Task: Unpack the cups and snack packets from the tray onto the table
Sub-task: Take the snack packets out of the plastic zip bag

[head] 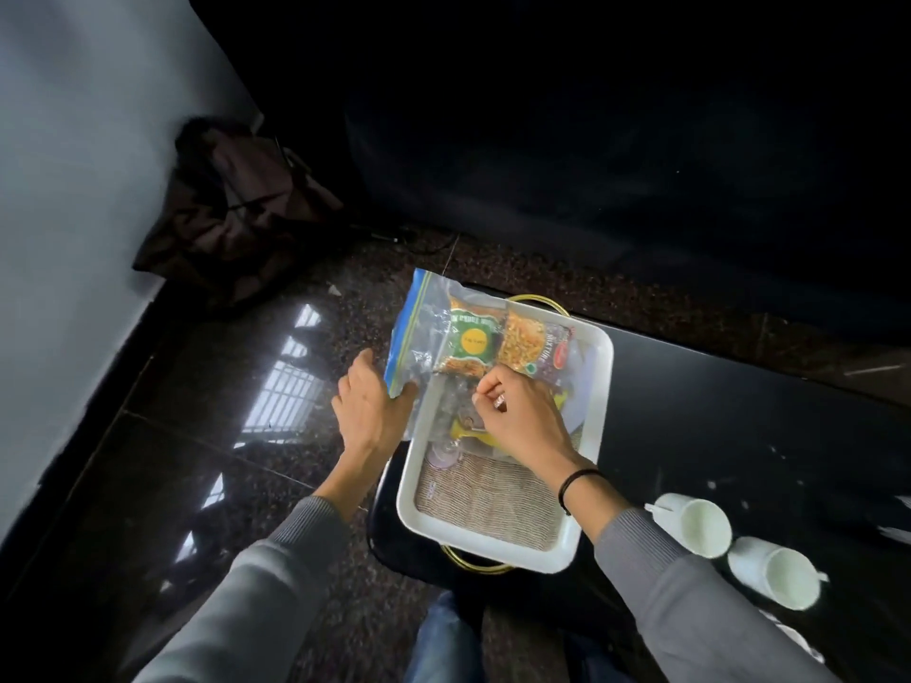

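On the table (pixel 739 411), the white tray (pixel 493 547) sits at the near-left corner, with a gold handle at each end. A clear zip bag (pixel 424 337) with snack packets (pixel 471 345) inside is tilted up over the tray's far-left rim. Grip state: left hand (pixel 372 409) has thumb and fingers closed on the bag's blue zip edge. The right hand (pixel 520 419) fingertips pinch the bag's plastic just below the packets. Two white cups (pixel 700 522) sit on the table right of the tray, just beside each other.
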Demonstrator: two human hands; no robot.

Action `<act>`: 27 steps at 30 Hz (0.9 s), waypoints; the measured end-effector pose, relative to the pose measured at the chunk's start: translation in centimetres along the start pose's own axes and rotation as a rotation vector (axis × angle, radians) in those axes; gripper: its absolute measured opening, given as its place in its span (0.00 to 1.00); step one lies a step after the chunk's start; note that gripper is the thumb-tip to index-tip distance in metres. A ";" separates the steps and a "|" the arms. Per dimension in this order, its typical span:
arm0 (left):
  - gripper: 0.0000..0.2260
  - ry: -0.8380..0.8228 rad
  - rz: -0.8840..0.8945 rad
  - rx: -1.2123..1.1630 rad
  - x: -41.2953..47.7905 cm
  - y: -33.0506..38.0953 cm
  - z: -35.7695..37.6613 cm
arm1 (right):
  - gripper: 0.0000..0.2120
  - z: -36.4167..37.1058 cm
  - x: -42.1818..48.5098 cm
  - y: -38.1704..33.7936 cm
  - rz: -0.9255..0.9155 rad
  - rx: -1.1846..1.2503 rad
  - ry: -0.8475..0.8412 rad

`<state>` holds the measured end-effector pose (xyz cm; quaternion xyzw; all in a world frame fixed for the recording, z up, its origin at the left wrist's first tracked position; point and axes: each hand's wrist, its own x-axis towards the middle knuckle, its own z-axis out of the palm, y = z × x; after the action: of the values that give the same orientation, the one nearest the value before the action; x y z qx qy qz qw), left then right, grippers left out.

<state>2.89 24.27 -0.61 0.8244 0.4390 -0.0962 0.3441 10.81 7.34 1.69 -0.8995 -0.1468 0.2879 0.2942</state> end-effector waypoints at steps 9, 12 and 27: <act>0.21 -0.229 -0.021 -0.219 3.5 -2.2 0.2 | 0.02 2.0 1.0 -0.7 0.060 0.052 -0.007; 0.13 -0.305 0.099 -0.269 2.5 -1.8 -0.2 | 0.05 1.9 0.5 -1.0 0.072 0.080 -0.001; 0.07 -0.453 0.021 -1.002 -7.4 3.1 1.1 | 0.16 -3.6 -3.6 -2.8 0.073 0.179 0.007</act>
<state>1.04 17.55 3.49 0.5227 0.3379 -0.0473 0.7812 9.86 6.36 7.38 -0.8753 -0.0867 0.3072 0.3632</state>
